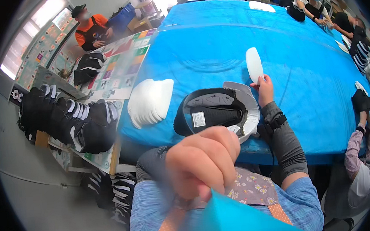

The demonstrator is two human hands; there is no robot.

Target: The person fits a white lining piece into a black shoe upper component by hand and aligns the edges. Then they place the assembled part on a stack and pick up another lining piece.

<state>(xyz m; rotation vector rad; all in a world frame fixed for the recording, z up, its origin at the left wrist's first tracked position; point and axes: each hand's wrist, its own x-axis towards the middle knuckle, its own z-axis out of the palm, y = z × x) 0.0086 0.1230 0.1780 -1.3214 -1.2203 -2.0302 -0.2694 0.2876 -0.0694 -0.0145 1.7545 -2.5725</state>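
Turquoise material [226, 220] is seen closest, at the bottom centre of the frame, its tip pinched in the curled fingers of the left hand [203, 161]. What it is cannot be said with confidence, since it is blurred and cut off by the lower edge.

A slender white piece [254, 63], right of centre, could be dropped or bent, as only its lower end is held by the right hand [264, 86] and most of its length is left unsupported. The upturned dark cap [214, 109] at the centre could be nudged by the right forearm [280, 132], which is placed just beside its grey rim. With the left hand raised in front of it, part of the cap is hidden, so a slip there might be missed.

The white piece is gripped between right thumb and fingers, and it is pointed from them toward the top of the frame. The cap is set lower left of those fingers, on the blue table cover [206, 45], apart from the piece.
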